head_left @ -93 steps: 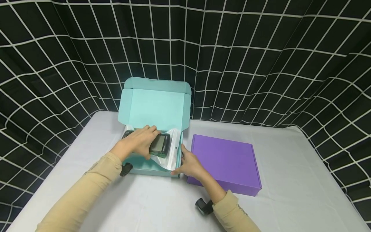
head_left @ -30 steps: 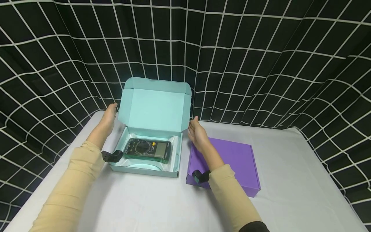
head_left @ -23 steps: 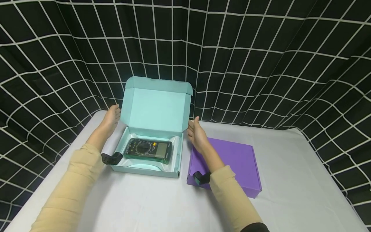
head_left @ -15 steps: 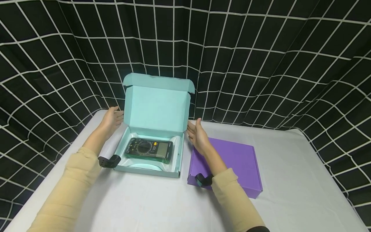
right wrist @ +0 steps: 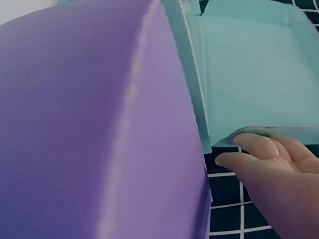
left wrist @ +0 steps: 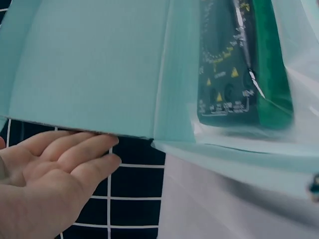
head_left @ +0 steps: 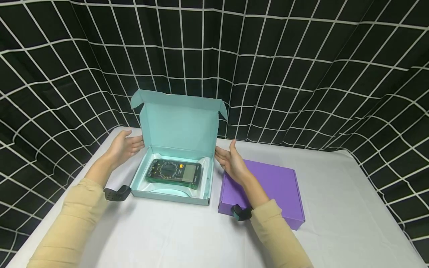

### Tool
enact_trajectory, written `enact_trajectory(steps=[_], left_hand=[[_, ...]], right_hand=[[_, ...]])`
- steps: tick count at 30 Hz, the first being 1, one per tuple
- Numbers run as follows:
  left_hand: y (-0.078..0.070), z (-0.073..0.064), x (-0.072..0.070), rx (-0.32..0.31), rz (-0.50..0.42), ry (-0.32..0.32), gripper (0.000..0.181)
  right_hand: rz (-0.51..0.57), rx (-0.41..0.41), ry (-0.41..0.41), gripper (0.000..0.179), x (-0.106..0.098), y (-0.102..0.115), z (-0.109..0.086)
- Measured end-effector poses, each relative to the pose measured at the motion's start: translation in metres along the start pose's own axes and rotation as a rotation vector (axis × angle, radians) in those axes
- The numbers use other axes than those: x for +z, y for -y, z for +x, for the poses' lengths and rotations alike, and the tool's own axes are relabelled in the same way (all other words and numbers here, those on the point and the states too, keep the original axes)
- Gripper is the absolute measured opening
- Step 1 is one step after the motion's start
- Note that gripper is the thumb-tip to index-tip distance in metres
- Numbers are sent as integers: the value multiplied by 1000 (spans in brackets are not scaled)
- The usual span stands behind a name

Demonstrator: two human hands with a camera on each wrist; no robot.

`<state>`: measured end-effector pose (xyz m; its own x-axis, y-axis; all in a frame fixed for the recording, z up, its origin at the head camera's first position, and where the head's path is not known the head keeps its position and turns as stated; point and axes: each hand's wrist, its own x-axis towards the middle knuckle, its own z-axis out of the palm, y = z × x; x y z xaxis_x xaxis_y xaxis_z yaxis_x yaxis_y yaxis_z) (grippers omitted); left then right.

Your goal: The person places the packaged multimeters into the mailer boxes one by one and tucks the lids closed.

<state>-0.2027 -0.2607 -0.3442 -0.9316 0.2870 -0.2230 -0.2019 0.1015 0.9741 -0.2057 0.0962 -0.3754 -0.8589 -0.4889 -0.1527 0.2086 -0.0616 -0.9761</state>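
A light-blue cardboard box (head_left: 169, 197) stands with its lid (head_left: 179, 124) raised. Inside lies a black-and-green multimeter (head_left: 174, 172) in a clear bag, its dial and display facing up. My left hand (head_left: 123, 149) is at the lid's left edge, its fingers extended; in the left wrist view those fingers (left wrist: 89, 149) reach the lid's lower edge, their tips partly behind it. My right hand (head_left: 234, 163) is at the lid's right edge, thumb up, with its fingertips (right wrist: 256, 144) against the lid's side flap. Neither hand grips anything.
A closed purple box (head_left: 268, 190) sits right of the blue one, beneath my right forearm. White cloth covers the table (head_left: 187, 238). A black curtain (head_left: 187, 44) with white grid lines hangs behind the boxes.
Earlier my hands were at the multimeter and the box's right side. Since then they have gone to the lid's sides, and the lid has tipped forward, its front flap and corner tabs folding out.
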Motion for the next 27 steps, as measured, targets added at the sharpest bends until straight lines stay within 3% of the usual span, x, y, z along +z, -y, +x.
enact_trajectory(steps=[5,10,17,27], left_hand=[[6,-4,-4,6,-45,83,74],[14,-8,-8,8,-62,120,76],[29,-14,-10,22,-48,121,77],[53,-22,-4,84,84,102,78]], right_hand=[[-11,22,36,90,-1,-2,-5],[-31,38,83,90,-2,-5,-8],[-36,34,126,88,-2,-9,-10],[-54,60,143,87,2,-15,-15]])
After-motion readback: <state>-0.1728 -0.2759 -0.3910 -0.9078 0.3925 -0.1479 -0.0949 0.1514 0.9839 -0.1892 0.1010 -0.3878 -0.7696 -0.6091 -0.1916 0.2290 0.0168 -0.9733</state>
